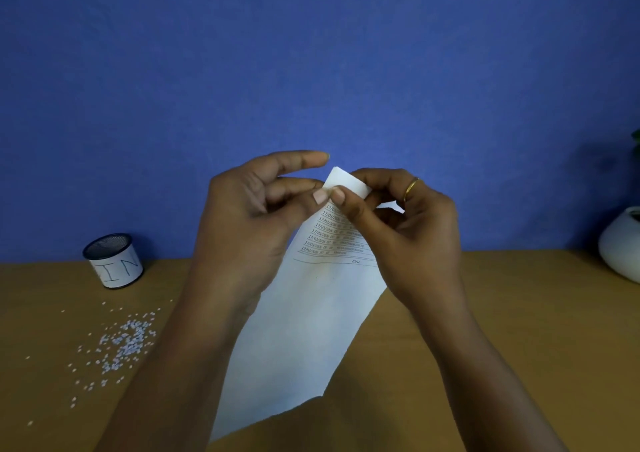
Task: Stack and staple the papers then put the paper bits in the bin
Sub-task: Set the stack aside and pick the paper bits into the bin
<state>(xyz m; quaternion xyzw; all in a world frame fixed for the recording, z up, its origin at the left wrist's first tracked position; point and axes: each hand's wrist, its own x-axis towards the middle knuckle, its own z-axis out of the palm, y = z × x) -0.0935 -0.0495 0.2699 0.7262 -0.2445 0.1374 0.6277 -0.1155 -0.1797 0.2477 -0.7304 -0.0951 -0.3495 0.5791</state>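
At the far left of the frame, along the lower left, a scatter of tiny white paper bits [121, 342] is lying loose on the wooden table [485, 313], thickest near the middle of the patch and thinning out toward the table's left edge. Just above them, at the middle left, a small round bin [113, 261] with a dark mesh rim and a white paper label is standing upright near the back of the table, against the blue wall [311, 53]; it is sitting apart from the bits, with bare wood between them.

Moving toward the centre, the left hand [256, 216] is raised above the table, its thumb and a finger pinching the upper left edge of the papers [304, 330], while its forefinger is sticking out straight and free above. The papers are hanging down from the hands in a long white sheaf, printed rows of dates showing just under the fingers, the lower end reaching toward the bottom centre of the frame.

Right beside it, thumb tips nearly meeting, the right hand [408, 223] is closing on the top corner of the papers, which is folded over; a gold ring [411, 188] is sitting on one finger.

At the far right edge, a white rounded pot [620, 243] is standing on the table.
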